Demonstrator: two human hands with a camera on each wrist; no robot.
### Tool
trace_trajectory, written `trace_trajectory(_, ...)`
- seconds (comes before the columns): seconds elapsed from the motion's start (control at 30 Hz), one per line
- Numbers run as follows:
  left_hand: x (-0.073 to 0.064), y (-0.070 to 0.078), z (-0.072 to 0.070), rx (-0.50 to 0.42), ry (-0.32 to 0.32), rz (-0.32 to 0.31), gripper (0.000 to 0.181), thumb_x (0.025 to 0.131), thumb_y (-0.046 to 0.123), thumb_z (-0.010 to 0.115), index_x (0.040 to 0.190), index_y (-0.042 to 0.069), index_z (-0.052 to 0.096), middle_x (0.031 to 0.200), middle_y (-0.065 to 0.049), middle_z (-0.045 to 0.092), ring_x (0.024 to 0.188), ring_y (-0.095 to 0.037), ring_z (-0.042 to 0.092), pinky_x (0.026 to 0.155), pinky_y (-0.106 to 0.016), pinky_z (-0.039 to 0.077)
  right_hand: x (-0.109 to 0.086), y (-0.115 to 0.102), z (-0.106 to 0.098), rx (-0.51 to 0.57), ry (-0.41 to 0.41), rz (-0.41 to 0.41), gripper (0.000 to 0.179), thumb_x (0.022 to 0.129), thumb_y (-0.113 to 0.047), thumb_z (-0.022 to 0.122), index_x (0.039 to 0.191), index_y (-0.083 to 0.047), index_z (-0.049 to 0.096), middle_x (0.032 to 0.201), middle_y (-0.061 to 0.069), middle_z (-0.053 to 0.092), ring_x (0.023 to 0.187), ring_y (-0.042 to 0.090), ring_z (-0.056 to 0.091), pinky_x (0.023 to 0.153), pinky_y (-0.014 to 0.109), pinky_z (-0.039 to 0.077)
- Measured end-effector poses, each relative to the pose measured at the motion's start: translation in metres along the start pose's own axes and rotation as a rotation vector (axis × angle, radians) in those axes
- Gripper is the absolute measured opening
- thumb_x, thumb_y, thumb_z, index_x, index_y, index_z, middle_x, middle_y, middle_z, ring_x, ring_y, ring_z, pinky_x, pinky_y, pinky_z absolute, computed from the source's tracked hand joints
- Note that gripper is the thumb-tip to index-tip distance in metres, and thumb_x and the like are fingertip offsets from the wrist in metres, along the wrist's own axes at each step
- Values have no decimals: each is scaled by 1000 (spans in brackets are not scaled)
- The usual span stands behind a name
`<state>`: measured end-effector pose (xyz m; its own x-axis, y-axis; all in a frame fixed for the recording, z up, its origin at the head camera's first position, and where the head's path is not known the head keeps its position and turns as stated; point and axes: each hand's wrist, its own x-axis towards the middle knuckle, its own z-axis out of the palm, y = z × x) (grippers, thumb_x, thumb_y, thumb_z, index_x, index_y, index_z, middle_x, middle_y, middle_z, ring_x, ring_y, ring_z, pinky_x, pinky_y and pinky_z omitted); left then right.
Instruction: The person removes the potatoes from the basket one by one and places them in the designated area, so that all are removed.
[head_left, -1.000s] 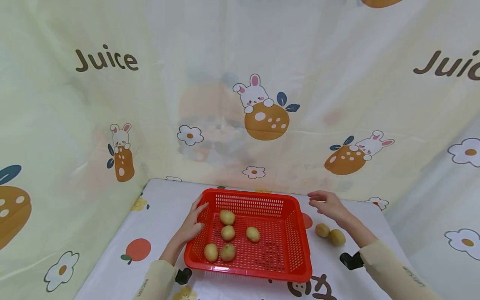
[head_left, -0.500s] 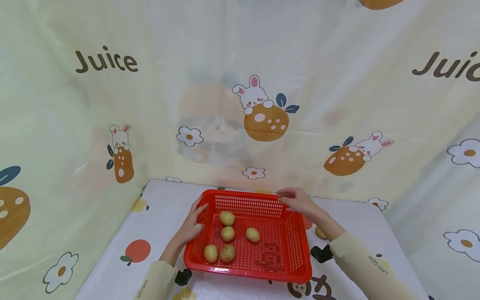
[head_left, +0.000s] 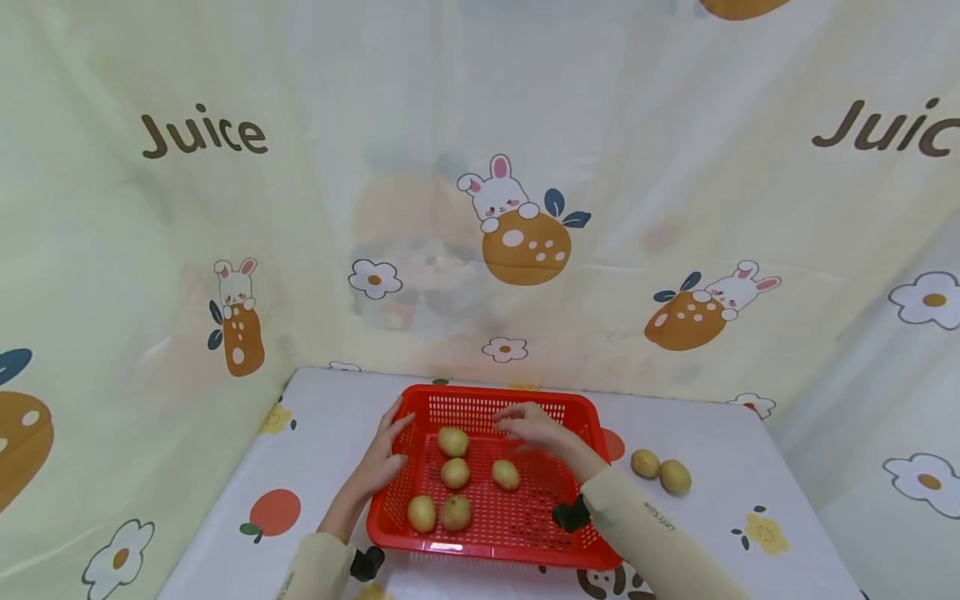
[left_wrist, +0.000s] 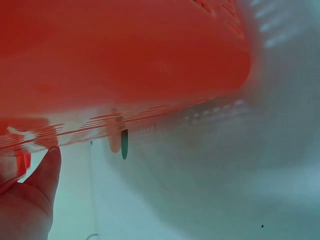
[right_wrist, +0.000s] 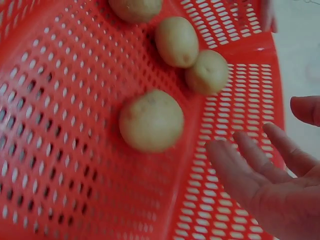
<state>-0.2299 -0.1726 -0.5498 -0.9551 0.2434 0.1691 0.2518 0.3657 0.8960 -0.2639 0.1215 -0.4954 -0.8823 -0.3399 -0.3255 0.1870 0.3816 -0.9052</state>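
Note:
A red plastic basket with slotted walls holds several potatoes, most of them grouped on its left side. My left hand rests against the basket's left rim, its fingers and thumb extended at the edge. In the left wrist view one digit touches the basket's red side; the other fingers are hidden there. Over the back middle of the basket hovers my right hand, with fingers loosely extended and nothing in them. The right wrist view shows that hand apart from the nearest potato.
Two potatoes lie side by side on the patterned tablecloth, right of the basket. A curtain printed with rabbits and flowers hangs behind and beside the table.
My right hand has moved left, from beside the basket's right back corner to above its inside. My left hand stays at the left rim, and the potatoes have kept their places.

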Motion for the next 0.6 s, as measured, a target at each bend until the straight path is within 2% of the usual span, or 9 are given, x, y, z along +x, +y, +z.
trace_trajectory(0.17, 0, -3, 1, -40, 19, 19, 70, 73, -19, 50, 142, -15, 40, 162, -21, 8, 146, -44, 10, 111, -64, 22, 16, 11, 16, -12, 14, 30, 38, 95, -11, 60, 128, 8, 58, 117, 17, 63, 110, 42, 60, 87, 54, 53)
trace_trajectory(0.27, 0, -3, 2, -43, 22, 19, 70, 72, -18, 50, 142, -14, 40, 162, -20, 9, 146, -45, 11, 110, -64, 24, 22, 16, 22, -44, 38, 36, 37, 92, -10, 62, 125, 8, 60, 110, 14, 63, 96, 32, 62, 80, 43, 56)
trace_trajectory(0.4, -1, -1, 2, -13, -1, -7, 71, 74, -16, 50, 145, -11, 39, 163, -16, 7, 147, -42, 12, 110, -61, 28, 23, 21, 27, -142, 79, 19, 33, 85, -3, 66, 116, 10, 65, 104, 13, 63, 79, 19, 52, 69, 31, 49)
trace_trajectory(0.47, -1, 0, 2, 2, -10, -13, 71, 75, -15, 50, 146, -9, 38, 164, -15, 7, 147, -41, 12, 110, -61, 28, 21, 23, 28, -193, 92, 22, 34, 81, 1, 67, 113, 12, 66, 104, 16, 63, 78, 19, 50, 69, 30, 48)
trace_trajectory(0.6, 0, 0, -1, 19, -3, -5, 72, 74, -13, 49, 145, -9, 39, 164, -14, 6, 148, -41, 10, 111, -63, 25, 18, 22, 28, -231, 104, 83, 38, 75, 7, 67, 113, 10, 66, 108, 18, 64, 80, 21, 55, 72, 38, 55)
